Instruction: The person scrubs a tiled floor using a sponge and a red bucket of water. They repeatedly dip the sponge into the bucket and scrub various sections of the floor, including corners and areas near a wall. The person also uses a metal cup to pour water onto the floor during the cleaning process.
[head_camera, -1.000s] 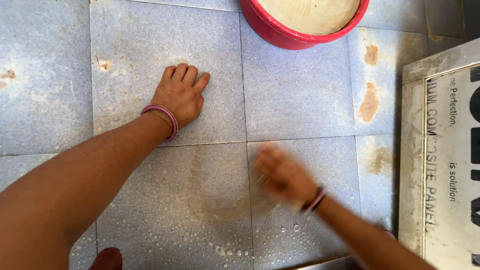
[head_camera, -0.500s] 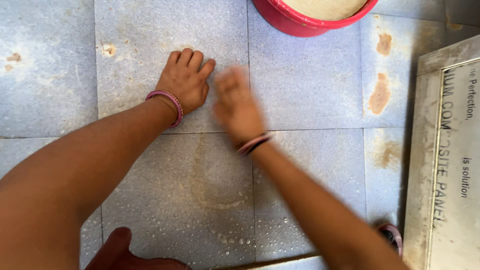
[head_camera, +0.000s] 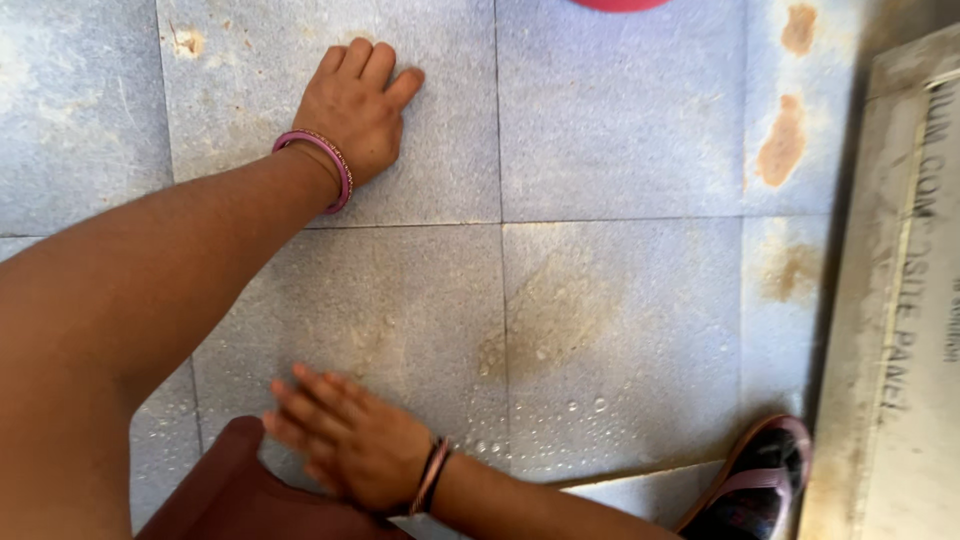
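- Tiles (head_camera: 620, 130) of grey-blue stone, matte and speckled, lie under us, with rust-brown stains and water beads near the middle.
- We press our left hand (head_camera: 355, 105) flat on a tile, fingers together, holding nothing (a pink bangle (head_camera: 325, 165) rings the wrist).
- Our right hand (head_camera: 345, 440) lies open and slightly blurred on the wet tile, gripping nothing.
- A red rim (head_camera: 620, 4) is cut off at top; a pale printed panel (head_camera: 900, 300) runs off right, beside a dark sandal (head_camera: 755, 485).
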